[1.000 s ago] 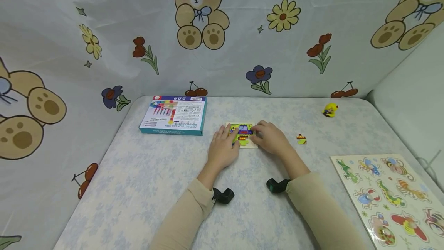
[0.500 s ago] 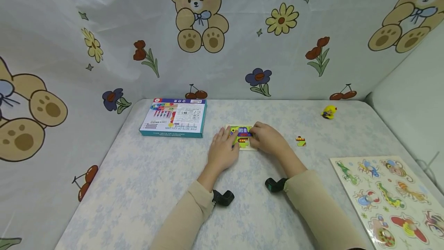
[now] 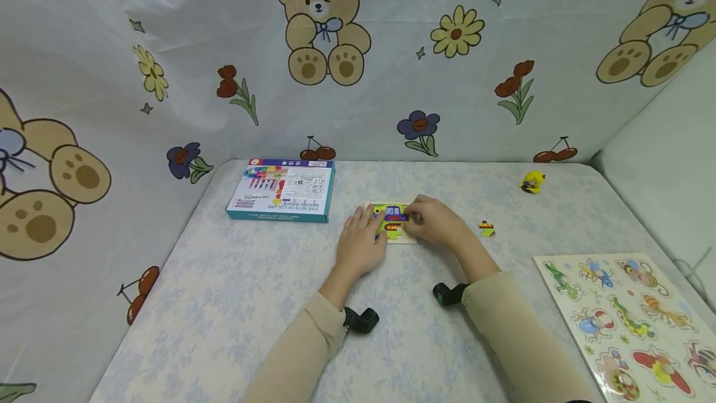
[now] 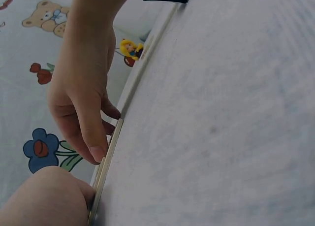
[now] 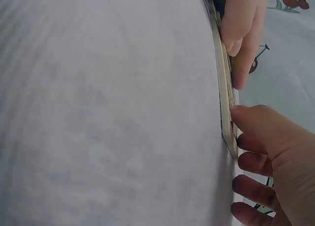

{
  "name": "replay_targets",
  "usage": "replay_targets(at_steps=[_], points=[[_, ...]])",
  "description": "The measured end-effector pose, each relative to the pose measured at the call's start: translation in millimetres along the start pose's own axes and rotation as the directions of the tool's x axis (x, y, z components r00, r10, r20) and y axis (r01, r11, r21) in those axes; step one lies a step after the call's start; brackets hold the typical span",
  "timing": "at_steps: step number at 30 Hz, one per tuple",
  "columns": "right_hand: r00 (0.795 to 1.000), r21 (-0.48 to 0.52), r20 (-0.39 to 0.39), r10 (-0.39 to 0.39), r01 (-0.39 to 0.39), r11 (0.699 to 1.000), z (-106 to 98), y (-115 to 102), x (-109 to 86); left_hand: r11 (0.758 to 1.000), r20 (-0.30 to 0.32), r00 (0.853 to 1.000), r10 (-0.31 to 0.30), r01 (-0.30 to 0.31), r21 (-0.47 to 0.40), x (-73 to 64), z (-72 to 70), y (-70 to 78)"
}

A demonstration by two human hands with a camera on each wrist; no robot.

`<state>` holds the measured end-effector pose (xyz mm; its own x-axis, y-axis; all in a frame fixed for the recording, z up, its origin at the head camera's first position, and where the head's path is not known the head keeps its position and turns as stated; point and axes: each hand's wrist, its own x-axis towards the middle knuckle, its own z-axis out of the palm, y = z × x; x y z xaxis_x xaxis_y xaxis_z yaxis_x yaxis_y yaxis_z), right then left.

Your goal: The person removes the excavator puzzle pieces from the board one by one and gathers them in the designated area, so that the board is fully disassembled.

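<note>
A small jigsaw board [image 3: 394, 224] with a blue-and-red tracked vehicle on yellow-green lies flat on the table. My left hand [image 3: 360, 244] rests along its left side with extended fingers, which also show at the top of the right wrist view [image 5: 243, 29]. At the board's right edge, my right hand [image 3: 439, 222] has thumb and fingertips bent together round a thin puzzle piece, mostly hidden by them. The left wrist view shows this right hand [image 4: 86, 98] coming down on the board's edge. A loose puzzle piece [image 3: 486, 229] lies to the right.
A flat teal-edged box [image 3: 281, 191] lies at the back left. The yellow duck-like toy [image 3: 532, 182] stands at the back right. Along the right side is a large board of animal and insect pictures [image 3: 632, 316]. A printed cloth [image 3: 363, 117] hangs behind the table.
Right-hand fingers shift slightly at the board's right edge. The left hand stays in place, and the loose piece has not moved. The whole view dips a little.
</note>
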<state>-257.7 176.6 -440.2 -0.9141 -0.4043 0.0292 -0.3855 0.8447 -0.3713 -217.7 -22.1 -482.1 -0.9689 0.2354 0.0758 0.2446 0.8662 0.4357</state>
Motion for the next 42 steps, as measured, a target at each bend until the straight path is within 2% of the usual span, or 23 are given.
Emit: replay_targets(at_steps=[15, 25, 34, 42], points=[[0.995, -0.021, -0.023, -0.093, 0.092, 0.996, -2, 0, -0.3, 1.0, 0.0, 1.0, -0.004, 0.004, -0.003, 1.0, -3.3, 2.1], [0.994, -0.083, -0.036, -0.103, 0.1, 0.992, 2, -1, 5.6, 1.0, -0.002, 1.0, 0.001, -0.001, 0.009, -0.1, -3.2, 2.7], [0.995, -0.121, -0.014, -0.103, 0.101, 0.988, 2, -4, 7.5, 1.0, -0.006, 1.0, 0.002, -0.002, 0.017, -0.5, -1.1, 2.4], [0.99, -0.125, -0.001, -0.141, 0.14, 0.982, 0, -4, 6.8, 1.0, 0.002, 1.0, -0.004, 0.004, 0.011, 0.2, -1.1, 2.3]])
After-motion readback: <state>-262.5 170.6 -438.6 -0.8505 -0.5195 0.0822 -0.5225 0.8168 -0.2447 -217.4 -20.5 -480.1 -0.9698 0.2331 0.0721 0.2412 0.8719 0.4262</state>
